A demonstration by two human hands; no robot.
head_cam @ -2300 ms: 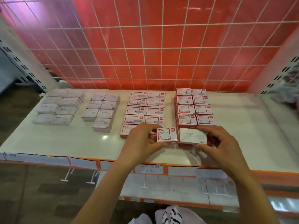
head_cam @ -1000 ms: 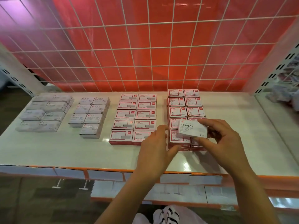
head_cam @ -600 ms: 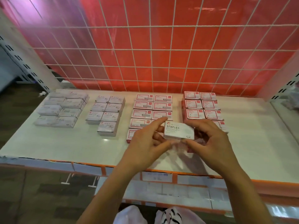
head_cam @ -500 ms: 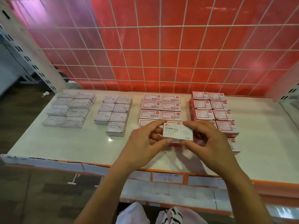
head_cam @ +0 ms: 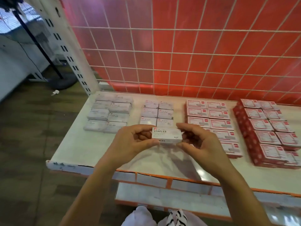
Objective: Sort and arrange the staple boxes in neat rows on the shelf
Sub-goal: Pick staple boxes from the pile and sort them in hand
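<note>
A white box marked STAPLES [head_cam: 166,135] is held above the white shelf [head_cam: 78,149], in front of the second group from the left. My left hand [head_cam: 132,141] pinches its left end and my right hand [head_cam: 195,141] pinches its right end. On the shelf lie four groups of boxes in two-column rows: white STAPLES boxes [head_cam: 108,114] at the far left, smaller white boxes [head_cam: 157,112] beside them, flat red-and-white boxes [head_cam: 210,111] further right, and stacked red boxes [head_cam: 267,126] at the right.
A red wire-grid back panel [head_cam: 179,54] closes the rear of the shelf. A white slotted upright [head_cam: 70,51] stands at the left rear corner. The shelf's orange front edge [head_cam: 162,176] runs below my hands, with a lower shelf [head_cam: 162,198] beneath. Dark floor lies to the left.
The view has swung left. Both hands have carried the white STAPLES box leftward, from in front of the red stacks to in front of the white groups. My left hand now pinches it too.
</note>
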